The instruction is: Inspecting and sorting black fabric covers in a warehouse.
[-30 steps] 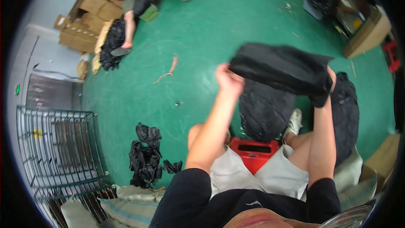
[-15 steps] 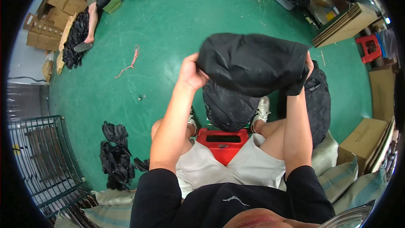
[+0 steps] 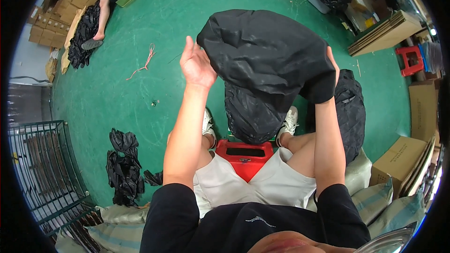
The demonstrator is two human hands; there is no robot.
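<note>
Right grip point(image 3: 333, 63): creased black fabric point(image 3: 262, 51)

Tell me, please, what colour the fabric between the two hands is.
The fabric is black, best seen in the head view.

So, upper middle of the frame there's a big floppy black fabric piece point(image 3: 262, 49) held up between two hands. Left hand point(image 3: 198, 65) is palm-up against its left end, thumb spread; right hand point(image 3: 332, 65) is at the right end, mostly hidden by the cloth. Dead centre, a black bundle point(image 3: 253, 119) sits between the person's shoes, another point(image 3: 350, 117) right of it. Crumpled black plastic point(image 3: 125, 185) lower left, pink string point(image 3: 149, 61) on the green floor point(image 3: 173, 23), someone else's leg point(image 3: 104, 18) upper left.
</note>
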